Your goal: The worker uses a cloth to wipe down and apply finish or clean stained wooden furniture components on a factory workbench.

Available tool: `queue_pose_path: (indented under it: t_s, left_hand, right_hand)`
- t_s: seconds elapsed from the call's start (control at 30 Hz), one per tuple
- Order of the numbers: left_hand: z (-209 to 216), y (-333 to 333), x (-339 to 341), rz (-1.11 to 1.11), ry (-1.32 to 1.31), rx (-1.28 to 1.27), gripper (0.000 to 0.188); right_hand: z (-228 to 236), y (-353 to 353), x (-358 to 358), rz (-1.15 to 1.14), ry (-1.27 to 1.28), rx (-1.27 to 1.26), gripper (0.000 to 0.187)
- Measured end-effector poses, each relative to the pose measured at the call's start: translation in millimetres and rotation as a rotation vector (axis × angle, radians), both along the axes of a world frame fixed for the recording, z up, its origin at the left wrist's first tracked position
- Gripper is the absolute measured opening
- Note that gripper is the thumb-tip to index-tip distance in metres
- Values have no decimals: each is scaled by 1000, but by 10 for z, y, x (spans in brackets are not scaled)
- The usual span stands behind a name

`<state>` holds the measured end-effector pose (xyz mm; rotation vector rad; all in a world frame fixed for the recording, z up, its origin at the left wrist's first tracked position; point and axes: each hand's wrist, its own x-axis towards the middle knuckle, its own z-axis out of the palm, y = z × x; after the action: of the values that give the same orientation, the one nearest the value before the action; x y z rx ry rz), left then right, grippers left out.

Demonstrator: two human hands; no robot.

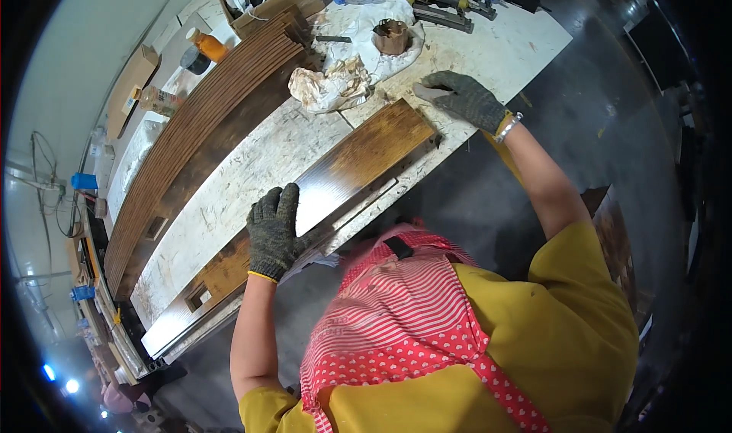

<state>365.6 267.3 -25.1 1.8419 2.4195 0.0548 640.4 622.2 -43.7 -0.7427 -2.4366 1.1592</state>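
A long brown wooden board [370, 154] lies along the near edge of the white worktable, with a small rectangular cutout towards its left end. Glare whitens part of its glossy face. My left hand [274, 233], in a dark grey knitted glove, rests flat across the board, fingers extended and thumb out to the side. Just beyond the board's right end is my right hand [463, 99], gloved the same way. Its fingers stretch left above the tabletop, with the thumb apart, and I see nothing held in it. A crumpled, brown-stained white cloth [332, 84] lies left of that hand.
Similar boards [206, 112] stand in a row along the table's far side. A cut-down brown-stained cup [390, 36] sits on a white cloth. Nail guns [442, 4] lie at the back right. Bottles [207, 45] and a cardboard box [278, 7] stand behind the boards.
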Motion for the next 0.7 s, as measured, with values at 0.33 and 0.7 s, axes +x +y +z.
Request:
queue_pose_path:
  t_s: [0.33, 0.7]
  left_hand:
    - [6, 36, 19, -11, 28, 21, 92]
    - [26, 68, 12, -20, 30, 42, 93]
  right_hand:
    - [-5, -92, 56, 198, 27, 176, 30]
    - [88, -540, 522, -88, 113, -266, 36]
